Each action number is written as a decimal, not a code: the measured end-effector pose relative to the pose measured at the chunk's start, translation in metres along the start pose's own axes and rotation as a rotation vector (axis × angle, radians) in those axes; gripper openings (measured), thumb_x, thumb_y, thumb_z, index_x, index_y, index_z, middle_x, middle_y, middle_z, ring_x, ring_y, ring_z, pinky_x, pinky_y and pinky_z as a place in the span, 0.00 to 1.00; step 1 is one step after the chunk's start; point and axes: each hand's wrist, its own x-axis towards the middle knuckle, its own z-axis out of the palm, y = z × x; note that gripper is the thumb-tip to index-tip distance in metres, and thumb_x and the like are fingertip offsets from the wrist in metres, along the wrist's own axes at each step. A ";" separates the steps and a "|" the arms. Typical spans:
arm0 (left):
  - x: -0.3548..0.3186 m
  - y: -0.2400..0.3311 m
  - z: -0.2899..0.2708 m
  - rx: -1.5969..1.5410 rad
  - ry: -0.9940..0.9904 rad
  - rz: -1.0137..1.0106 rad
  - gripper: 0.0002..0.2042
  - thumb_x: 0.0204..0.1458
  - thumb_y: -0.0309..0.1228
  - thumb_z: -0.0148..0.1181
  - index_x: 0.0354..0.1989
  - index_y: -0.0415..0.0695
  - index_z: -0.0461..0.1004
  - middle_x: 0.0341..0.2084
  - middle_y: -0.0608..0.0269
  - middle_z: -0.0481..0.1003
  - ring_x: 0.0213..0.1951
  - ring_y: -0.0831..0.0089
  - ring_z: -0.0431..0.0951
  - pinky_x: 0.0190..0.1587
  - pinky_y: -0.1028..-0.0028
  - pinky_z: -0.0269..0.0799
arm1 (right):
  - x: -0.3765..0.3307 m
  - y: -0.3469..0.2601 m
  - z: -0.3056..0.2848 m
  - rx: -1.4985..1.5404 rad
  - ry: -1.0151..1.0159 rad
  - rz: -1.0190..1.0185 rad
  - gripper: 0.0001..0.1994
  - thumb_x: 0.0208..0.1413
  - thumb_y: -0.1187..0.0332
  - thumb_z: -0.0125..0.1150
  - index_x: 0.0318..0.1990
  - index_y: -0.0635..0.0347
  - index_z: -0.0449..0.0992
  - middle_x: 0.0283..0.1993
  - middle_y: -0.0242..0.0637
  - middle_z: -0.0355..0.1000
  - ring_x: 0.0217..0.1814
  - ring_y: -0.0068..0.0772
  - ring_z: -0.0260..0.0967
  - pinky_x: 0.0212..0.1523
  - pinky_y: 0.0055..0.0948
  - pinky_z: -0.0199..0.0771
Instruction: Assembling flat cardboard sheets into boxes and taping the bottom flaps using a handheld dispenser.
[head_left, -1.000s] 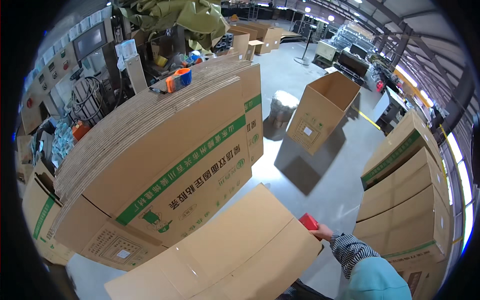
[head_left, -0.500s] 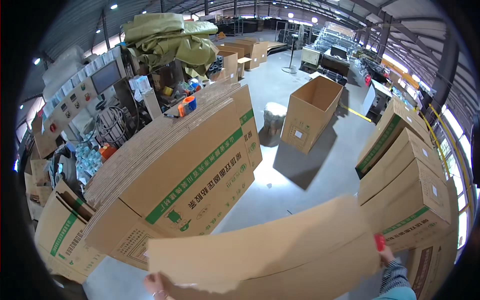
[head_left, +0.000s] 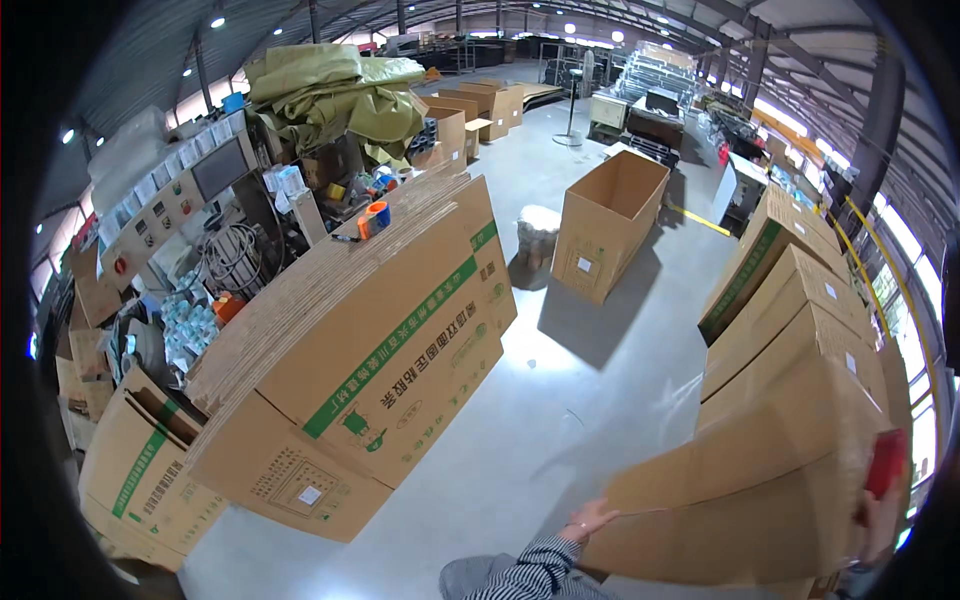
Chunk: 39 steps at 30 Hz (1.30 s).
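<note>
A large flattened cardboard carton [head_left: 740, 490], creased along its length, spans the lower right in front of me. My left hand [head_left: 592, 518] is closed on its left edge, the striped sleeve reaching in from below. At its far right end is my right hand [head_left: 868, 525], smeared by motion, with a red object [head_left: 884, 463] at its fingers. The red object's kind is too blurred to tell. Just behind the carton, several made-up boxes [head_left: 790, 330] stand in a row, partly covered by it.
To the left leans a thick stack of flattened cartons [head_left: 400, 350] with an orange tape dispenser [head_left: 374, 219] on top. An open box [head_left: 606, 235] stands on the floor ahead, beside a wrapped roll [head_left: 538, 235]. A machine panel [head_left: 170, 215] is at far left.
Both hands have swung the flattened carton to the right, from in front of me to beside the row of boxes. The stack's lower front, hidden before, now shows.
</note>
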 end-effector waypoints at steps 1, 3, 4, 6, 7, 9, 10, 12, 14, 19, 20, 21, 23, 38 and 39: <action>0.001 0.000 -0.012 0.010 -0.011 0.005 0.38 0.53 0.64 0.57 0.68 0.56 0.66 0.62 0.52 0.72 0.63 0.50 0.70 0.62 0.53 0.66 | -0.024 -0.032 0.036 0.269 -0.280 0.428 0.33 0.54 0.66 0.68 0.68 0.62 0.65 0.56 0.43 0.74 0.52 0.33 0.73 0.51 0.32 0.73; 0.008 -0.015 -0.056 0.336 -0.215 0.300 0.36 0.53 0.62 0.58 0.66 0.54 0.70 0.63 0.53 0.70 0.64 0.51 0.68 0.63 0.52 0.66 | -0.082 -0.071 0.136 0.674 -0.219 0.349 0.41 0.55 0.69 0.67 0.74 0.61 0.53 0.60 0.41 0.70 0.57 0.37 0.69 0.60 0.35 0.67; 0.002 -0.006 -0.100 0.363 -0.129 0.318 0.33 0.53 0.59 0.59 0.63 0.52 0.72 0.60 0.53 0.72 0.62 0.50 0.70 0.63 0.52 0.66 | -0.129 -0.050 0.191 0.727 0.023 0.442 0.39 0.56 0.67 0.68 0.73 0.61 0.55 0.60 0.40 0.70 0.57 0.36 0.68 0.62 0.34 0.66; -0.009 -0.034 -0.195 0.209 -0.175 -0.072 0.32 0.57 0.58 0.56 0.63 0.50 0.72 0.59 0.51 0.74 0.61 0.52 0.72 0.64 0.58 0.67 | -0.162 -0.027 0.254 0.800 0.225 0.479 0.38 0.56 0.66 0.68 0.72 0.61 0.58 0.59 0.40 0.70 0.58 0.35 0.68 0.64 0.34 0.65; -0.034 -0.110 -0.229 0.344 0.205 -0.027 0.31 0.57 0.56 0.56 0.62 0.48 0.73 0.57 0.51 0.76 0.58 0.51 0.75 0.61 0.55 0.70 | -0.136 -0.038 0.261 1.097 0.164 0.582 0.35 0.57 0.63 0.68 0.70 0.61 0.61 0.60 0.40 0.70 0.59 0.35 0.68 0.65 0.33 0.65; -0.063 -0.147 -0.321 0.438 0.416 -0.206 0.28 0.56 0.51 0.57 0.59 0.46 0.74 0.55 0.48 0.76 0.54 0.49 0.77 0.58 0.54 0.72 | -0.104 -0.059 0.236 1.347 0.067 0.715 0.33 0.58 0.60 0.68 0.68 0.62 0.65 0.60 0.40 0.71 0.61 0.35 0.68 0.65 0.32 0.65; -0.074 -0.136 -0.367 0.300 0.435 -0.333 0.26 0.56 0.50 0.58 0.55 0.43 0.77 0.48 0.46 0.79 0.51 0.46 0.78 0.55 0.53 0.73 | -0.079 -0.088 0.199 1.165 0.085 0.887 0.31 0.58 0.57 0.68 0.66 0.61 0.68 0.59 0.38 0.71 0.60 0.34 0.68 0.63 0.32 0.67; -0.094 -0.126 -0.453 0.362 0.550 -0.391 0.24 0.56 0.49 0.57 0.50 0.41 0.77 0.45 0.43 0.79 0.48 0.45 0.78 0.53 0.51 0.73 | -0.046 -0.118 0.197 0.982 0.080 1.007 0.30 0.59 0.54 0.68 0.63 0.61 0.70 0.58 0.36 0.72 0.60 0.33 0.69 0.61 0.33 0.70; -0.115 -0.157 -0.519 0.502 0.778 -0.468 0.27 0.55 0.50 0.58 0.55 0.42 0.74 0.54 0.45 0.75 0.56 0.47 0.73 0.61 0.48 0.64 | -0.017 -0.148 0.260 1.307 -0.109 1.038 0.30 0.58 0.51 0.68 0.62 0.60 0.72 0.57 0.35 0.73 0.57 0.31 0.71 0.56 0.33 0.74; -0.087 -0.189 -0.652 0.633 1.006 -0.500 0.33 0.56 0.47 0.61 0.67 0.42 0.65 0.67 0.50 0.64 0.71 0.55 0.59 0.70 0.48 0.52 | 0.074 -0.377 0.415 1.567 -0.476 0.712 0.22 0.57 0.52 0.69 0.51 0.57 0.78 0.45 0.32 0.76 0.43 0.27 0.75 0.46 0.29 0.78; -0.082 -0.173 -0.678 0.569 0.955 -0.496 0.34 0.55 0.47 0.61 0.67 0.42 0.65 0.67 0.50 0.64 0.71 0.54 0.58 0.71 0.48 0.51 | 0.082 -0.459 0.408 1.537 -0.680 0.556 0.17 0.57 0.56 0.69 0.46 0.56 0.78 0.40 0.29 0.76 0.36 0.24 0.74 0.40 0.25 0.76; -0.085 -0.206 -0.699 0.629 1.026 -0.503 0.35 0.55 0.48 0.62 0.68 0.42 0.63 0.69 0.50 0.62 0.71 0.55 0.58 0.71 0.49 0.51 | 0.093 -0.519 0.482 1.461 -0.690 0.355 0.13 0.57 0.60 0.68 0.44 0.55 0.77 0.38 0.28 0.75 0.34 0.23 0.73 0.38 0.24 0.74; -0.095 -0.244 -0.727 0.538 1.032 -0.683 0.38 0.57 0.47 0.62 0.72 0.41 0.56 0.73 0.52 0.54 0.75 0.57 0.49 0.73 0.49 0.44 | 0.088 -0.704 0.485 1.497 -1.055 0.119 0.19 0.55 0.66 0.69 0.52 0.57 0.74 0.43 0.32 0.75 0.40 0.25 0.74 0.38 0.26 0.76; -0.105 -0.187 -0.594 0.563 1.020 -0.407 0.07 0.43 0.36 0.68 0.28 0.49 0.79 0.33 0.59 0.70 0.40 0.56 0.71 0.47 0.56 0.68 | -0.074 -1.191 0.412 1.025 -0.648 -1.765 0.26 0.49 0.62 0.71 0.49 0.64 0.64 0.42 0.50 0.75 0.54 0.51 0.72 0.70 0.43 0.56; -0.105 -0.159 -0.579 0.611 0.956 -0.315 0.07 0.44 0.37 0.68 0.28 0.51 0.78 0.30 0.60 0.69 0.38 0.56 0.72 0.45 0.57 0.68 | -0.077 -1.182 0.447 1.000 -0.378 -1.779 0.26 0.49 0.61 0.71 0.48 0.64 0.64 0.39 0.48 0.76 0.50 0.50 0.74 0.65 0.41 0.60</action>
